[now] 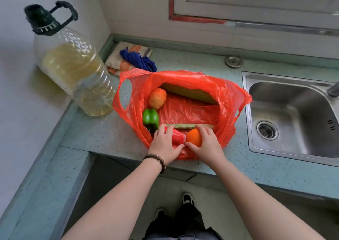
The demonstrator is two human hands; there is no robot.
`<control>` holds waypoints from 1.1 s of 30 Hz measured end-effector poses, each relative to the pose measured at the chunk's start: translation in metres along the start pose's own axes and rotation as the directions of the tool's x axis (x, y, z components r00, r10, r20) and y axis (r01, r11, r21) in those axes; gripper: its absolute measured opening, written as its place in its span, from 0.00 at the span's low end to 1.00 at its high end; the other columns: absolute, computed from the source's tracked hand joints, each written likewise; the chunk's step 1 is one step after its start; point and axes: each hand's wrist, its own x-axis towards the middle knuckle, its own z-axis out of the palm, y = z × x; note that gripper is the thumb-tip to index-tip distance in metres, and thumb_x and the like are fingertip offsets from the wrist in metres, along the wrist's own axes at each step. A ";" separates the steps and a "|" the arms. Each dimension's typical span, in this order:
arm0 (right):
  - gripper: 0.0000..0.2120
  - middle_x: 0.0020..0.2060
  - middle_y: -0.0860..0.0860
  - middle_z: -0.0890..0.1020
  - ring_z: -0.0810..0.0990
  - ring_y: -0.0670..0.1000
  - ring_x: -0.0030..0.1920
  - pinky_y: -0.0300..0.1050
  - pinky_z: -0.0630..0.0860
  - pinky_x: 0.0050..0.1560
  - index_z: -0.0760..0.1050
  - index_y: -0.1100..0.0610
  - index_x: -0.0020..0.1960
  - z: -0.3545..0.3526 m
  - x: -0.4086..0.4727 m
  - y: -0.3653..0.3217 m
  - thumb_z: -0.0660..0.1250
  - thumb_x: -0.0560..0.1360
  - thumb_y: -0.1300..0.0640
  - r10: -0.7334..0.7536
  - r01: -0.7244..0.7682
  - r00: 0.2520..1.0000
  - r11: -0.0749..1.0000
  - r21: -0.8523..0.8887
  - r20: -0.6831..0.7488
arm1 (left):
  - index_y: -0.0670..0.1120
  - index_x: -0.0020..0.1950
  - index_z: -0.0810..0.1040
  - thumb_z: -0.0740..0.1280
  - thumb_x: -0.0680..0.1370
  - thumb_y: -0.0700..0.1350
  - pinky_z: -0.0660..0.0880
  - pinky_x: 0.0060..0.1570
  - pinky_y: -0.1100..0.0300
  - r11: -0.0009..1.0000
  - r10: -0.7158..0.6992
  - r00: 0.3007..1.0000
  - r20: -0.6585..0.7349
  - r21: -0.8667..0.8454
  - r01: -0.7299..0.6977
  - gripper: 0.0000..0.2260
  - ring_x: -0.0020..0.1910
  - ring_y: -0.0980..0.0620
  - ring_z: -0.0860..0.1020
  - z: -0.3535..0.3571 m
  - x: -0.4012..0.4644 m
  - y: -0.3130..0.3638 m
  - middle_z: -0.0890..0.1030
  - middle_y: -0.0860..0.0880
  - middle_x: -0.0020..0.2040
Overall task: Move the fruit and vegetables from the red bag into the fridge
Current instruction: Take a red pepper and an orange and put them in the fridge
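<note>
The red plastic bag (227,96) lies open on the counter. Inside it are a potato (157,98), a green pepper (150,118), a long green vegetable (189,126) and a ridged green one (190,93) along the far side. At the bag's near edge my left hand (165,144) grips a red pepper (177,137). Beside it my right hand (207,144) curls round an orange (194,137). The fridge is out of view.
A big oil bottle (73,69) stands left of the bag. Folded cloths (132,58) lie behind the bag near the wall corner. A steel sink (293,118) is set into the counter (102,133) to the right. My feet are on the floor below.
</note>
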 end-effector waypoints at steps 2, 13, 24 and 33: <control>0.35 0.68 0.52 0.67 0.69 0.55 0.65 0.53 0.72 0.61 0.60 0.46 0.70 0.001 -0.002 -0.002 0.70 0.68 0.41 0.008 -0.008 1.000 1.000 0.005 -0.014 | 0.49 0.70 0.64 0.70 0.70 0.58 0.69 0.65 0.52 1.000 0.007 1.000 -0.011 -0.023 -0.007 0.33 0.67 0.44 0.66 0.000 -0.001 -0.001 0.63 0.46 0.69; 0.33 0.65 0.52 0.69 0.70 0.55 0.63 0.53 0.70 0.63 0.64 0.48 0.70 -0.045 -0.018 -0.017 0.72 0.68 0.47 0.027 0.009 0.950 0.993 0.115 -0.312 | 0.46 0.70 0.66 0.70 0.70 0.59 0.68 0.66 0.52 0.979 0.156 0.974 -0.162 -0.104 -0.174 0.33 0.66 0.45 0.67 -0.041 0.013 0.039 0.65 0.45 0.67; 0.32 0.64 0.55 0.69 0.71 0.57 0.61 0.54 0.71 0.61 0.64 0.50 0.69 -0.122 -0.138 0.044 0.72 0.69 0.47 0.286 -0.232 0.715 0.958 0.170 -0.638 | 0.45 0.69 0.66 0.71 0.70 0.56 0.66 0.66 0.53 0.827 0.552 0.834 0.003 -0.135 -0.546 0.31 0.64 0.44 0.68 -0.010 -0.016 0.167 0.66 0.43 0.67; 0.32 0.66 0.53 0.68 0.71 0.56 0.63 0.50 0.70 0.62 0.66 0.49 0.68 -0.141 -0.310 0.119 0.73 0.68 0.49 0.536 -0.402 0.325 0.824 0.400 -0.779 | 0.45 0.68 0.66 0.72 0.69 0.56 0.66 0.63 0.57 0.598 0.801 0.550 0.235 -0.272 -0.754 0.32 0.64 0.46 0.68 0.071 -0.130 0.283 0.67 0.45 0.66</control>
